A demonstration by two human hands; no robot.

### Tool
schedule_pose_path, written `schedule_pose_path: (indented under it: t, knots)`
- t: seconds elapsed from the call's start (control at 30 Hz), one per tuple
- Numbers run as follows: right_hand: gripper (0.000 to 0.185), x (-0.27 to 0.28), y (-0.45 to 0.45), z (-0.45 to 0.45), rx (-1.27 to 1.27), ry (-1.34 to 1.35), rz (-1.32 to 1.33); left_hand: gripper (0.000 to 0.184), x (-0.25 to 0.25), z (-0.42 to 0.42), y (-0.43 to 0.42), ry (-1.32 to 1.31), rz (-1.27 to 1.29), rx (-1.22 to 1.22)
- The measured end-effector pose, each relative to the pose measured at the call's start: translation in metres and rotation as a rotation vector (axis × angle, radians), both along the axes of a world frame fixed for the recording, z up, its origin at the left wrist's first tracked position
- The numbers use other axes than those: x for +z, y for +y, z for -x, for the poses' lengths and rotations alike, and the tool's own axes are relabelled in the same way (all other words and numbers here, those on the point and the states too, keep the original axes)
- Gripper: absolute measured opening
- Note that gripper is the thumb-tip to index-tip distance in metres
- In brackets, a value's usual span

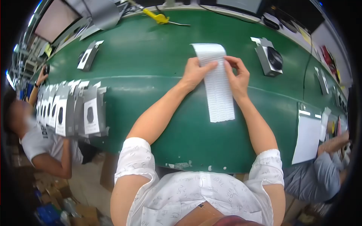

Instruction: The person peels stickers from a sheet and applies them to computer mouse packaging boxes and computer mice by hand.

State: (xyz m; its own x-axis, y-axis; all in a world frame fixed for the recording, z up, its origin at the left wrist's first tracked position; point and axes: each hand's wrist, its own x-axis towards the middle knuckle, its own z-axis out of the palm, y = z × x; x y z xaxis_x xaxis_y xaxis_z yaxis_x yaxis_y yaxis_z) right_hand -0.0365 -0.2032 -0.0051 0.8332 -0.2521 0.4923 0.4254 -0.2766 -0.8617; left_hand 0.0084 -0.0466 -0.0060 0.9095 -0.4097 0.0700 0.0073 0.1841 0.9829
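Observation:
A long white strip of printed labels (220, 100) lies over the green table in front of me, its far end curling up. My left hand (196, 71) grips the strip's left edge, thumb lying across the printed rows. On the opposite edge, my right hand (238, 75) pinches the strip near its upper part with thumb and forefinger, the other fingers bent. Fine rows of print cover the strip, too small to read. Beyond my right hand, a grey and white box (266, 56) stands with its flap up and a black computer mouse (275, 57) against it.
Several grey and white boxes (65, 113) stand in rows at left, beside a seated co-worker (49, 143). Another box (89, 55) sits farther back. A yellow air gun (160, 18) lies at the far edge. White paper in a sleeve (307, 132) is at right, near another person (315, 175).

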Motion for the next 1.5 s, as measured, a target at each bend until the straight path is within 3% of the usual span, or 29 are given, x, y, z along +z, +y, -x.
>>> schedule_pose_path:
  t: [0.53, 0.63, 0.7, 0.77, 0.83, 1.07, 1.5]
  knots:
    - [0.02, -0.001, -0.002, -0.002, -0.022, 0.044, -0.066, 0.021, -0.005, -0.005, 0.002, 0.036, 0.192, 0.152]
    - [0.021, 0.001, -0.001, -0.001, -0.069, 0.042, 0.022, 0.019, -0.009, -0.004, 0.001, -0.056, 0.105, 0.19]
    - [0.023, 0.006, 0.004, 0.003, -0.335, -0.189, 0.446, 0.018, -0.013, -0.004, 0.001, -0.133, 0.03, 0.195]
    - [0.022, 0.002, 0.005, 0.003, -0.306, -0.194, 0.466, 0.019, -0.02, -0.006, 0.001, -0.2, -0.153, 0.123]
    - [0.019, 0.001, 0.005, 0.005, -0.283, -0.193, 0.566, 0.019, -0.009, 0.002, -0.005, -0.179, -0.078, 0.122]
    - [0.015, 0.0, 0.003, 0.003, -0.31, -0.145, 0.539, 0.02, -0.011, 0.001, -0.002, -0.108, 0.055, 0.088]
    - [0.01, 0.002, 0.002, 0.003, -0.301, -0.167, 0.541, 0.02, -0.006, 0.003, -0.002, -0.087, 0.015, 0.106]
